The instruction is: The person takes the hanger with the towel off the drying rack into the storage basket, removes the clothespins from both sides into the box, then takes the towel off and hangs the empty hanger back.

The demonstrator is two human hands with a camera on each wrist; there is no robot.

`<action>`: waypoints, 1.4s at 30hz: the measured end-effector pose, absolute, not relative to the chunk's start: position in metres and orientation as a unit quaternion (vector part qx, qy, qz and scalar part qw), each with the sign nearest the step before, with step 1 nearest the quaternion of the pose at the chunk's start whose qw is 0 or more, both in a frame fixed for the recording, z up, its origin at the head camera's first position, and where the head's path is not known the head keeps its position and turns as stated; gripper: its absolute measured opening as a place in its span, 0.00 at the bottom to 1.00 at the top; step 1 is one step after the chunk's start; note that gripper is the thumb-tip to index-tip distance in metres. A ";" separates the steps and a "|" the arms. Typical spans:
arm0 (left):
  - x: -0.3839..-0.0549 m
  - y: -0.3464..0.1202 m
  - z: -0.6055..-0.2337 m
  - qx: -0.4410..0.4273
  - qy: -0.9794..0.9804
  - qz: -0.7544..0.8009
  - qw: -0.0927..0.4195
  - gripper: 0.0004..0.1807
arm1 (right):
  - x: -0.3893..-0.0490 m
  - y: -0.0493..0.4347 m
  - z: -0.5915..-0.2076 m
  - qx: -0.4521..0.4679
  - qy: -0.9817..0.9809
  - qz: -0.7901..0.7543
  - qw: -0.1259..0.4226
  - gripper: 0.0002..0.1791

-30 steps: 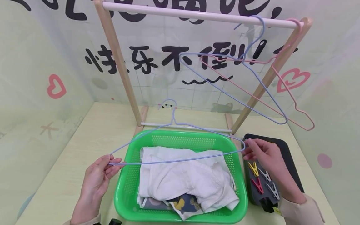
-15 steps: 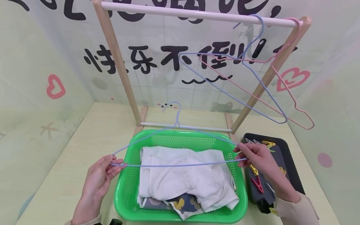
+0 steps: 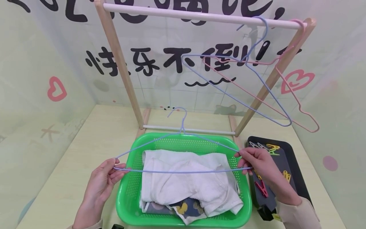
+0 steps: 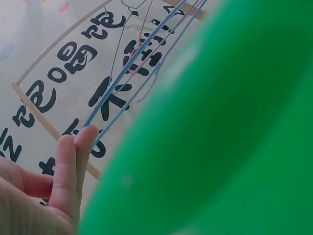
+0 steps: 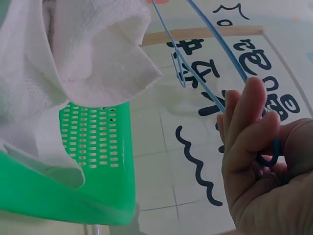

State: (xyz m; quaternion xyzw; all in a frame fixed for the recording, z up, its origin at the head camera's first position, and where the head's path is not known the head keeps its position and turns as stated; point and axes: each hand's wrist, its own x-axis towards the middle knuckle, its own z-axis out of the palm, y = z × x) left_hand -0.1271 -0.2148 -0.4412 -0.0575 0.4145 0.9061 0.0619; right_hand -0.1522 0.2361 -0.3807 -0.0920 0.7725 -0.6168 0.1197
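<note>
A blue wire clothes hanger [image 3: 177,172] is held level over the green basket [image 3: 125,203], its hook pointing away toward the rack. My left hand [image 3: 101,181] pinches the hanger's left corner between thumb and fingers. At the opposite end my right hand [image 3: 261,165] grips the right corner; in the right wrist view the wire end curves between thumb and curled fingers. Under the hanger, a white towel [image 3: 188,184] lies bunched in the basket, with a dark patterned cloth [image 3: 191,205] showing at its front edge.
Behind the basket stands a wooden rack with a white top rail [image 3: 183,14]. Another blue hanger [image 3: 266,84] and a pink hanger [image 3: 297,100] hang at its right end. To the right, a black tray [image 3: 294,159] bears several clothespins, including a red clothespin [image 3: 261,188].
My right hand has moved left and slightly down from beyond the corner onto the hanger's right end. The hanger has lowered a little, and its hook has shifted right. The left hand barely moved.
</note>
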 end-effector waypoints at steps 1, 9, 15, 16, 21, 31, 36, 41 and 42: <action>-0.127 -0.215 -0.442 -0.049 0.407 0.910 0.066 0.15 | -0.152 0.236 -0.381 -0.092 0.770 -0.622 0.106 0.13; -0.130 -0.214 -0.446 0.024 0.380 0.920 0.089 0.19 | -0.143 0.231 -0.370 -0.109 0.757 -0.642 -0.050 0.11; -0.128 -0.216 -0.446 -0.050 0.543 0.838 0.009 0.11 | -0.140 0.230 -0.350 -0.168 0.708 -0.649 -0.222 0.10; -0.128 -0.216 -0.447 -0.073 0.571 0.817 0.002 0.09 | -0.140 0.229 -0.346 -0.178 0.691 -0.654 -0.251 0.09; -0.131 -0.217 -0.454 -0.124 0.690 0.710 0.064 0.25 | -0.147 0.226 -0.324 -0.201 0.617 -0.655 -0.386 0.08; -0.134 -0.215 -0.472 -0.112 0.699 0.684 0.177 0.35 | -0.168 0.210 -0.287 -0.144 0.591 -0.619 -0.498 0.11; -0.132 -0.216 -0.471 -0.087 0.681 0.699 0.197 0.33 | -0.181 0.209 -0.283 -0.125 0.607 -0.588 -0.520 0.11; -0.132 -0.220 -0.474 -0.063 0.674 0.706 0.207 0.34 | -0.190 0.210 -0.284 -0.118 0.629 -0.556 -0.529 0.10; -0.131 -0.221 -0.475 -0.058 0.673 0.708 0.208 0.34 | -0.191 0.209 -0.284 -0.118 0.631 -0.554 -0.530 0.10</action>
